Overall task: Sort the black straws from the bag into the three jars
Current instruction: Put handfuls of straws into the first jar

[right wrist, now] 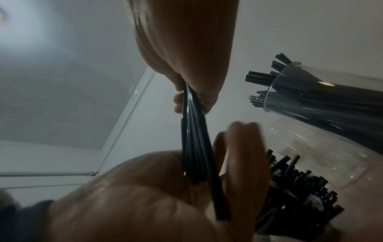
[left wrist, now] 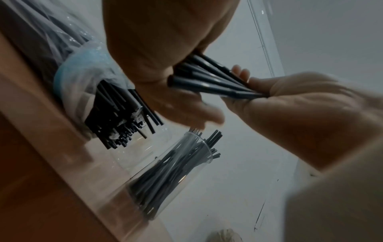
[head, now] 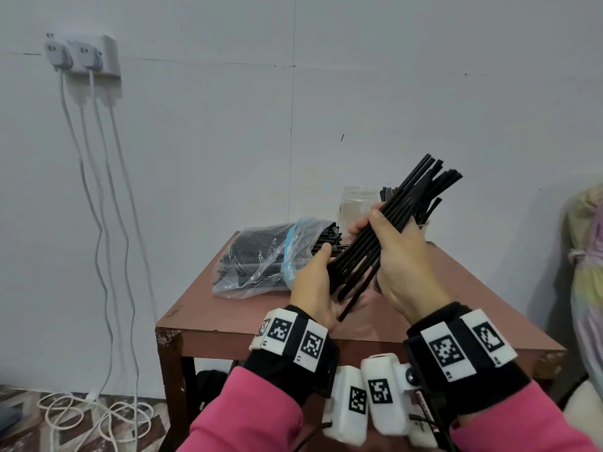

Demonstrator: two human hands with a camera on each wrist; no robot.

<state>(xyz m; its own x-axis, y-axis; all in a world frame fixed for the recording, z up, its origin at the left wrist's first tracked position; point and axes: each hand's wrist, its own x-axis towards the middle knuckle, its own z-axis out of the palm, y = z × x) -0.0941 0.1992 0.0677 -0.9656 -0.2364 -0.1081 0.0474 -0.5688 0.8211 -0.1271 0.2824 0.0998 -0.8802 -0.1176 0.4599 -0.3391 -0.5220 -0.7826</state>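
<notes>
Both hands hold a bundle of black straws (head: pixel 388 233) slanting up to the right above the table. My right hand (head: pixel 394 243) grips its middle; in the right wrist view its fingers (right wrist: pixel 180 99) pinch the straws (right wrist: pixel 194 147). My left hand (head: pixel 315 278) cups the lower ends, thumb on one side and fingers (right wrist: pixel 244 147) on the other. A clear plastic bag (head: pixel 261 259) full of straws lies on the table at the left, its open end facing the hands. An empty clear jar (head: pixel 357 203) stands behind. A jar with straws (left wrist: pixel 172 172) stands beside it, mostly hidden behind my right hand in the head view.
The small reddish-brown table (head: pixel 326 324) stands against a pale wall. White cables (head: pixel 107 256) hang from a wall socket at the left and coil on the floor. A pale bundle of cloth or plastic (head: pixel 587 272) sits at the right edge.
</notes>
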